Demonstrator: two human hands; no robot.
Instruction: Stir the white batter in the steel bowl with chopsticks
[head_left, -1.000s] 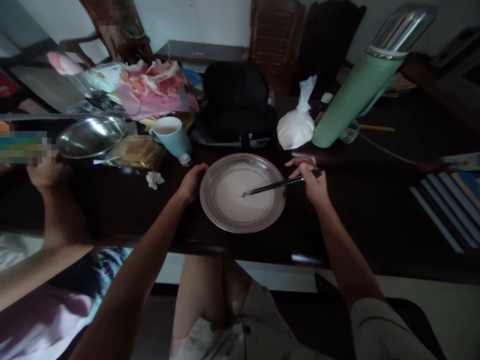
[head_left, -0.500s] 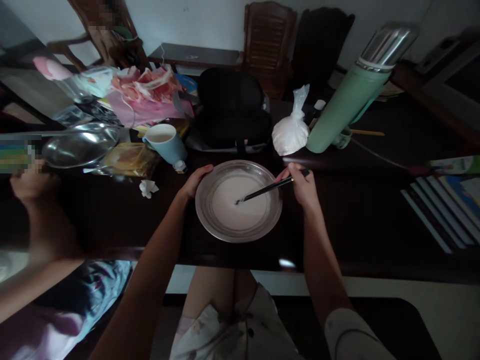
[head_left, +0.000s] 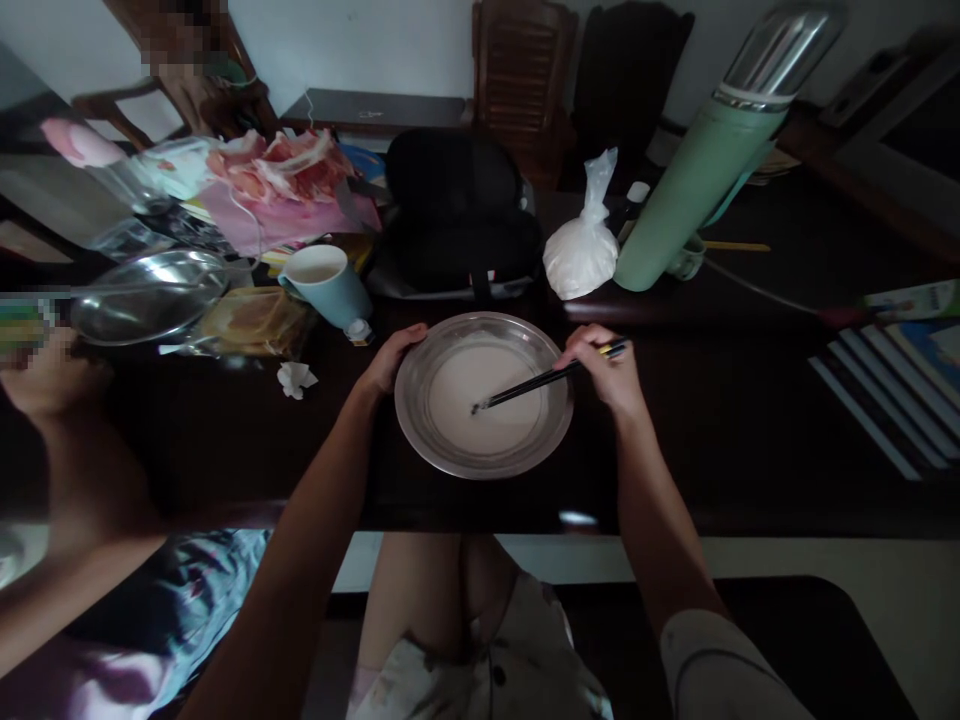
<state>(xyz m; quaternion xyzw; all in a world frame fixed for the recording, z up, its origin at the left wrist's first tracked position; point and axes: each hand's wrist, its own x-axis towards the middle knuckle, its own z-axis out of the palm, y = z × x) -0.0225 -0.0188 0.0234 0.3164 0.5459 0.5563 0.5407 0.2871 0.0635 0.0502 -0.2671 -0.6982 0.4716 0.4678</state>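
Note:
A wide metal bowl (head_left: 409, 420) stands on the dark table in front of me, with a pale, milky liquid (head_left: 457, 385) in it. My left hand (head_left: 391, 357) grips the bowl's left rim, thumb on top and the other fingers hidden beneath. Between the closed fingers of my right hand (head_left: 602, 362) is a pair of black chopsticks (head_left: 536, 382). They slant down to the left, and their tips dip into the liquid near its middle.
Behind the bowl are a black bag (head_left: 457, 220), a knotted bag of white powder (head_left: 581, 255) and a tall green thermos (head_left: 697, 180). Leftward are a blue mug (head_left: 328, 285), crumpled tissue (head_left: 297, 379), a steel basin (head_left: 150, 300) and another person's hand (head_left: 45, 375). Books (head_left: 892, 390) lie right.
The view has shifted slightly. My right hand has turned a little around the chopsticks, whose tips stay in the liquid. My left hand keeps its hold on the rim.

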